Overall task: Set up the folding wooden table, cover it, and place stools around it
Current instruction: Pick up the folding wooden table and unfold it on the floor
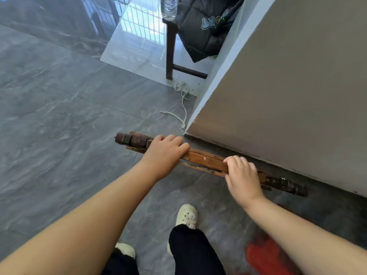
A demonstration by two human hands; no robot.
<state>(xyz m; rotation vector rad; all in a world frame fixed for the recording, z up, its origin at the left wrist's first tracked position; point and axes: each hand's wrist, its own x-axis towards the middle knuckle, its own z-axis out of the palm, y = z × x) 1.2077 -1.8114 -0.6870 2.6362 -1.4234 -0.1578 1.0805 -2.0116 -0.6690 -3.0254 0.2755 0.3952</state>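
Note:
The folded wooden table [206,160] stands on edge, seen from above as a narrow brown strip with dark hinge blocks at both ends. It runs along the foot of a grey wall [288,86]. My left hand [165,150] grips its top edge near the left end. My right hand [243,175] grips the same edge further right. Both sets of fingers curl over the far side of the wood. No cover shows. The lower part of the table is hidden below its top edge.
A dark wooden stool [169,48] stands ahead at the wall corner, carrying a black padded jacket [204,26] and a clear water bottle [168,6]. A white cord [183,104] lies on the grey tile floor. Something red [264,255] sits low right, by my white-shoed feet.

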